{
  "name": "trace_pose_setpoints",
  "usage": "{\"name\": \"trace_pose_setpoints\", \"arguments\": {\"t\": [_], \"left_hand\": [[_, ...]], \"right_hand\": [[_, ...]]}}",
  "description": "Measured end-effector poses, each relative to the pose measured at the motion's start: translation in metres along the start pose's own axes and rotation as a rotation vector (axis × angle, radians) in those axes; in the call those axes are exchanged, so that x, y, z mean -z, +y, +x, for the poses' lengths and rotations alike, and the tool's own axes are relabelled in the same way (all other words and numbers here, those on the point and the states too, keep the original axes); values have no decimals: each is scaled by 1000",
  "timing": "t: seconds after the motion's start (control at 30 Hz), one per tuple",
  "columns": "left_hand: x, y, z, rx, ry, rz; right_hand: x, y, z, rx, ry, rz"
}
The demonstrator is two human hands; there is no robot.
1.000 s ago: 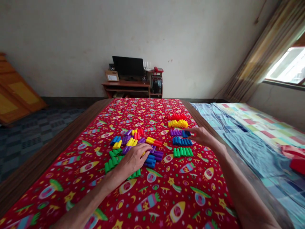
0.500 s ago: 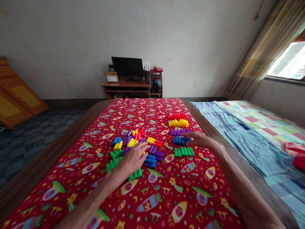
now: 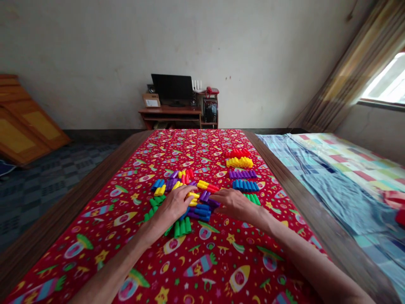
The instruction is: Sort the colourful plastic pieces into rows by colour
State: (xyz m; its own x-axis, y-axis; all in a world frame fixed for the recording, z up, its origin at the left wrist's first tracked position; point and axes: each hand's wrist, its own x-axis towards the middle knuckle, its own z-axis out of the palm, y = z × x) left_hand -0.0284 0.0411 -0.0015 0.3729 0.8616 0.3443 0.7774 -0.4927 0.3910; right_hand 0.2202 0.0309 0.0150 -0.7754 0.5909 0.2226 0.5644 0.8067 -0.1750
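A mixed pile of small plastic tubes in several colours lies on the red patterned cloth. My left hand (image 3: 177,203) is over the pile, fingers curved and apart from the thumb, near yellow tubes (image 3: 193,196); nothing shows in it. Reaching in from the right, my right hand (image 3: 232,203) has its fingers loosely stretched beside purple tubes (image 3: 205,196). Blue tubes (image 3: 202,210) and green tubes (image 3: 182,227) lie nearer to me. Sorted rows stand at the right: red (image 3: 237,153), yellow (image 3: 239,162), purple (image 3: 242,174), blue (image 3: 246,185) and green (image 3: 253,199), the last partly hidden by my right hand.
The cloth (image 3: 202,253) covers a table with brown edges (image 3: 268,156). Beyond it stands a desk (image 3: 171,112) with a monitor (image 3: 172,90). A bed with a checked sheet (image 3: 344,164) is at the right, and a wooden cabinet (image 3: 28,120) at the left.
My right hand has moved left from the blue row to the pile's right side, leaving the blue row uncovered. My left hand stays over the pile. The view has shifted slightly.
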Motion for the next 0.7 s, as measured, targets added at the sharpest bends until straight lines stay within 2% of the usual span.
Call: {"name": "trace_pose_setpoints", "arguments": {"t": [0.1,0.23,0.33,0.47,0.57,0.7], "left_hand": [[1,-2,1,-3,23,-2],[4,10,-1,-77,116,-37],[5,29,-5,-131,51,-163],[3,46,-9,-75,-71,-299],[6,45,-8,-35,-71,-305],[13,39,-3,50,-41,-283]], "right_hand": [[-18,-7,6,-42,21,-92],[-12,3,1,-17,158,27],[-1,2,-2,23,295,186],[0,-13,-1,41,373,277],[2,-18,1,58,382,262],[11,-15,-1,8,442,238]]}}
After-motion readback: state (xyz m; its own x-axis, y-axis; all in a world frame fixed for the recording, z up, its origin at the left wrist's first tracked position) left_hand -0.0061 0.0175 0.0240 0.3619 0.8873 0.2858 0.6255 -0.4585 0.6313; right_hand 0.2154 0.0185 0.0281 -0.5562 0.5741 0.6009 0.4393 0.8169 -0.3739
